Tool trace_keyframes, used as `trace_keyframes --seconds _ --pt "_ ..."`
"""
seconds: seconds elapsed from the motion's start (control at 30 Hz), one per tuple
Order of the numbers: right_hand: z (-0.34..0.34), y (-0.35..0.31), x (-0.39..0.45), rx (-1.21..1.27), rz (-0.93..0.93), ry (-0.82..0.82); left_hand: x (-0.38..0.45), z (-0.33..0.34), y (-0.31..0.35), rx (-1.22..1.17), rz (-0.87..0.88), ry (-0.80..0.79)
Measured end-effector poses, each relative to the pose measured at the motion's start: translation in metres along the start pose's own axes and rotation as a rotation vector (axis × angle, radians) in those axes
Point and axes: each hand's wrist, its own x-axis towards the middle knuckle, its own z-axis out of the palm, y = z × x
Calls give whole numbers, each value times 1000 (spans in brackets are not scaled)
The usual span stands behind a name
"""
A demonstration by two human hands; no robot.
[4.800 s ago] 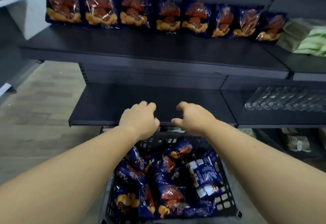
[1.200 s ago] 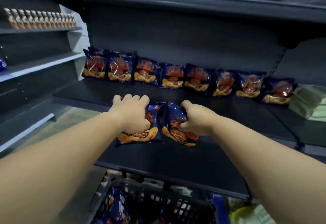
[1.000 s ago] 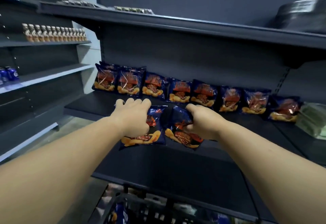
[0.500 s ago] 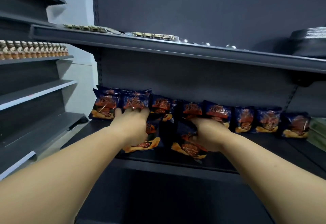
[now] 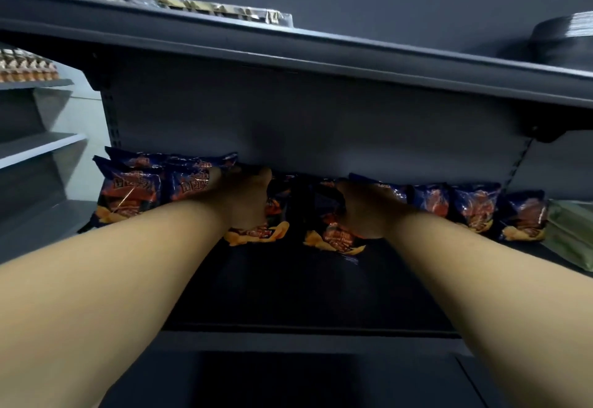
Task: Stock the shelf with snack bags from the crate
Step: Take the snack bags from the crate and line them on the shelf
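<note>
Both arms reach in over the dark shelf [image 5: 288, 285], each hand gripping one snack bag near the back. The left hand [image 5: 239, 202] has its fingers curled over the top of the left bag [image 5: 256, 234], of which only the lower strip shows below the palm: dark blue foil with orange-yellow chips printed along the bottom edge and a small dark label band. The right hand [image 5: 362, 211] clutches the right bag [image 5: 333, 240] from the side, fingers wrapped into the foil; this bag is also dark blue, with a red panel, pale lettering too blurred to read, and yellow chips at the bottom corner. The two bags sit side by side with a narrow dark gap between them, just in front of the row [image 5: 475, 208] of matching bags that stands upright against the back panel. Whether their lower edges touch the shelf cannot be told. At the left end of that row two bags [image 5: 131, 192] show the design best: glossy blue wrap, big red-orange logo, chips along the base. At the right end lies a pale green pack [image 5: 571, 231], just beside the last blue bag. On the upper shelf [image 5: 321, 54] lie flat clear-wrapped packs [image 5: 224, 11], and a dark stack [image 5: 564, 41] sits to the right. Small bottles [image 5: 29, 70] line a side shelf at far left.
</note>
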Motion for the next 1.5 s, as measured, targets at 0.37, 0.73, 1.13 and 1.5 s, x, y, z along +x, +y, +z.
trace_keyframes --seconds 0.37,0.73,1.13,1.5 --pt "33 18 63 -19 26 37 59 40 -3 -29 -18 -67" --pt "44 18 82 -108 19 113 70 43 -1 30 -58 -20" --pt "52 13 71 -91 20 213 61 46 -3 16 -44 6" --pt "55 6 56 -59 8 228 39 47 -1 -6 -32 76"
